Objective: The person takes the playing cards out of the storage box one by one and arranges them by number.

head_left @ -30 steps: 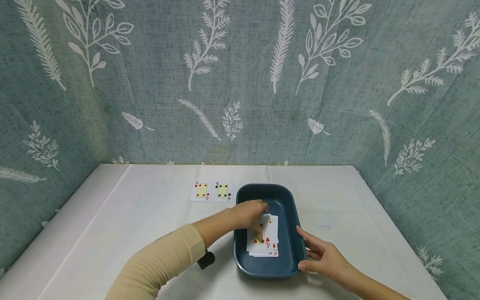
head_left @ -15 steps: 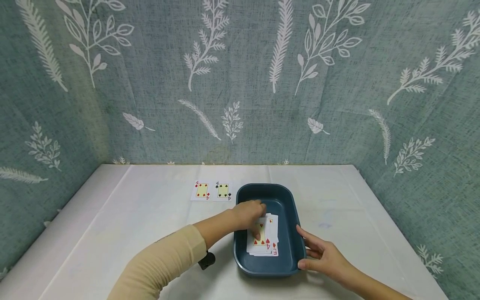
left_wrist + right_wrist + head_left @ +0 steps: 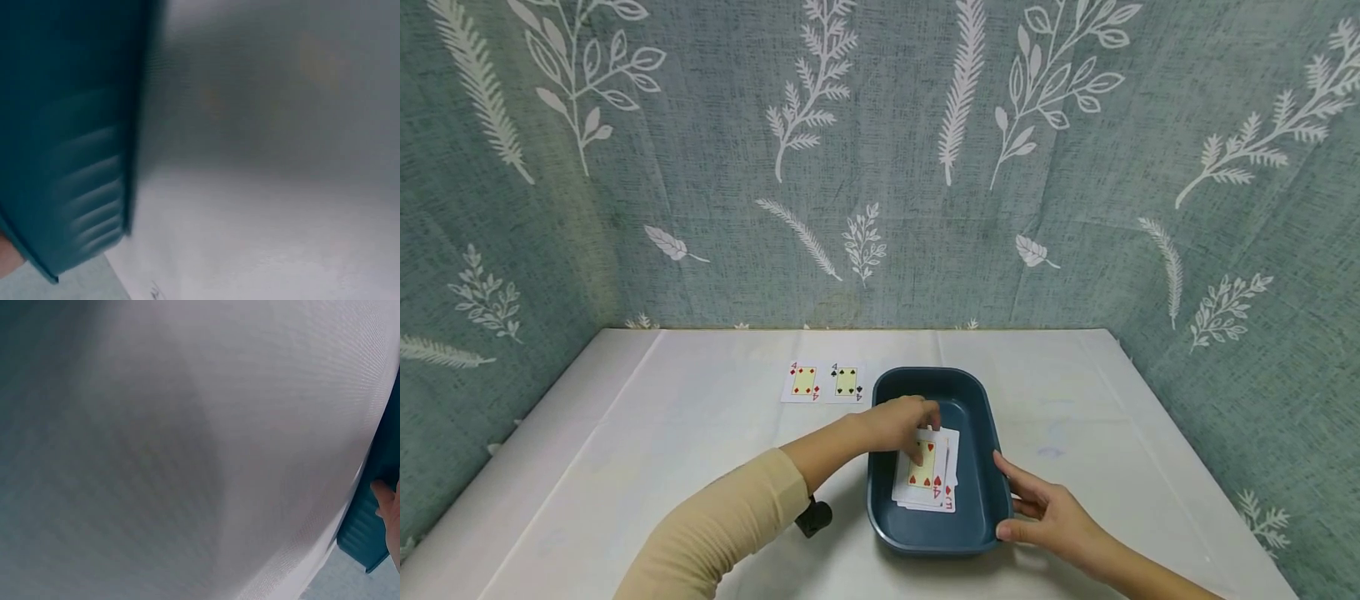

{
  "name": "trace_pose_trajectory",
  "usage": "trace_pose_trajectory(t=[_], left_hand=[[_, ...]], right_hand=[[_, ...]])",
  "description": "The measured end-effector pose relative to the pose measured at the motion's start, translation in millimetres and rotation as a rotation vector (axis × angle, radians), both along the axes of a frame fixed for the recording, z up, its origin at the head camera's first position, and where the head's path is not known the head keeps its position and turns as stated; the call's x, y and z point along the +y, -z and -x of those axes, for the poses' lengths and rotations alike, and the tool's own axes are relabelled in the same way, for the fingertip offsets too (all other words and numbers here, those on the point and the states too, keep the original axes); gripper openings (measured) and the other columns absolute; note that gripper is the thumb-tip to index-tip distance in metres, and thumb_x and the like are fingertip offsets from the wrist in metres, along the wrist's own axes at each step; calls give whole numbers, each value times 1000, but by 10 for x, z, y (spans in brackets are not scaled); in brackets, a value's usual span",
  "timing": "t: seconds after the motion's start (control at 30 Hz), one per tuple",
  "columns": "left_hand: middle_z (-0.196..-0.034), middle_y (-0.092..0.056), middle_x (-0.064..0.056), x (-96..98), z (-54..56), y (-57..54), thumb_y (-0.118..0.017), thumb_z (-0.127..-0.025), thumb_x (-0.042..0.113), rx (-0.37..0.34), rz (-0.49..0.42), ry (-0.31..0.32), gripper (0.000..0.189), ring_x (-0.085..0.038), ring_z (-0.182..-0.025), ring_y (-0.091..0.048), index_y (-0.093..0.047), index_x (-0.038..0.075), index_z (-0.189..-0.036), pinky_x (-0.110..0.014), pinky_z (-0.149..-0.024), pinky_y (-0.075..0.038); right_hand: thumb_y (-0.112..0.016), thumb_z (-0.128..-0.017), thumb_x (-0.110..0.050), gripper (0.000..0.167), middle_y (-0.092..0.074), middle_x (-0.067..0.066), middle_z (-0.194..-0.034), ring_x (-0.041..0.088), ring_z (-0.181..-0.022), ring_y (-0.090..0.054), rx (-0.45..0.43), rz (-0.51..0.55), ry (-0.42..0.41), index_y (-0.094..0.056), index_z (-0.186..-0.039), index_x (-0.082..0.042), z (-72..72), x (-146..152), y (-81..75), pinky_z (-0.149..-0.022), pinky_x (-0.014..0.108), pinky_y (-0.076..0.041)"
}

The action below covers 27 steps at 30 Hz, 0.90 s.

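In the head view, my left hand (image 3: pixel 901 423) reaches over the near-left wall of a dark blue tray (image 3: pixel 936 533). Its thumb lies on the face of a four of hearts playing card (image 3: pixel 922 479) while the fingers bend at the card's far edge, pinching it. More cards (image 3: pixel 950 500) lie stacked under that one, mostly covered. My right hand (image 3: pixel 1045 512) holds the tray's right side, index finger and thumb at the rim. The tray's outer wall (image 3: pixel 81 169) fills the left of the left wrist view. The right wrist view catches my right fingers (image 3: pixel 382 494) against the tray.
A four of diamonds (image 3: pixel 803 382) and a four of clubs (image 3: pixel 847 382) lie face up side by side, left of the tray's far end. A white cloth covers the table (image 3: pixel 700 442). Leaf-patterned fabric walls (image 3: pixel 715 175) stand behind and at both sides.
The four of hearts has slid and turned slightly on the stack, and my left fingers have shifted toward its far edge. My right hand and the tray stay in place.
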<state>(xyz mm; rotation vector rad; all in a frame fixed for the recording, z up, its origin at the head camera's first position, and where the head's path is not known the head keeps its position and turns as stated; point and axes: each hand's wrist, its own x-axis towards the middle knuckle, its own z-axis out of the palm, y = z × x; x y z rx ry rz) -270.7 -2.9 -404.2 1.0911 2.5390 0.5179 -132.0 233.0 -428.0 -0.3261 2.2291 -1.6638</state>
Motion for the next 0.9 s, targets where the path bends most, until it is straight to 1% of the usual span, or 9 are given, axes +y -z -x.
trace_pose_trajectory(t=[0.07,0.17,0.23,0.37,0.53,0.67,0.77,0.9], left_hand=[[-92,-60,-1,-21,28,-25,-81,-73,6,-93,-76,2,38,-10,-77,-54,-61,12,-105,-16,-66,-50],[-86,-61,-1,-59,68,-63,-76,-77,1,-194,-160,20,32,-10,-72,-56,-62,9,-104,-18,-62,-52],[-85,-62,-1,-85,94,-81,-74,-79,1,-240,-199,28,29,-10,-71,-57,-64,9,-105,-19,-62,-52],[-90,-65,-1,-142,130,-125,-72,-82,3,-313,-275,14,27,-11,-75,-58,-68,8,-108,-22,-65,-52],[-99,-66,-7,-210,174,-177,-68,-84,1,-381,-355,-21,30,-12,-78,-60,-67,4,-114,-25,-67,-55],[-102,-66,-10,-262,204,-216,-66,-85,-1,-423,-390,-50,31,-13,-81,-61,-66,2,-116,-28,-70,-56],[-103,-66,-11,-303,227,-239,-65,-86,-1,-435,-409,-66,30,-14,-80,-61,-66,1,-116,-29,-70,-56],[-104,-66,-11,-365,262,-259,-65,-86,-1,-444,-421,-89,30,-14,-80,-61,-65,1,-116,-28,-70,-56]], right_hand=[[-72,-84,-17,82,-18,29,-150,45,-125,-45,1,-6,0,-23,-148,2,-2,0,-1,-89,27,-49],[-72,-84,-17,82,-18,29,-150,45,-125,-45,1,-5,-2,-23,-148,2,-2,0,1,-89,26,-49],[-71,-85,-16,82,-18,29,-150,45,-124,-45,4,1,-6,-23,-148,2,0,0,4,-89,26,-49],[-70,-85,-14,81,-18,29,-150,46,-125,-44,4,18,-14,-21,-148,2,3,3,11,-89,26,-49],[-71,-85,-17,81,-18,28,-150,44,-125,-44,-1,-3,2,-23,-148,1,-2,-3,-7,-90,26,-48],[-70,-86,-18,81,-19,30,-150,43,-124,-46,13,-13,-1,-23,-148,2,-4,-2,-20,-90,27,-49],[-70,-86,-16,80,-19,31,-149,44,-123,-47,29,-7,-7,-23,-148,3,-7,-1,-23,-89,28,-49],[-71,-85,-17,81,-19,30,-149,43,-123,-47,21,-6,-3,-23,-148,1,-6,-6,-30,-89,28,-49]])
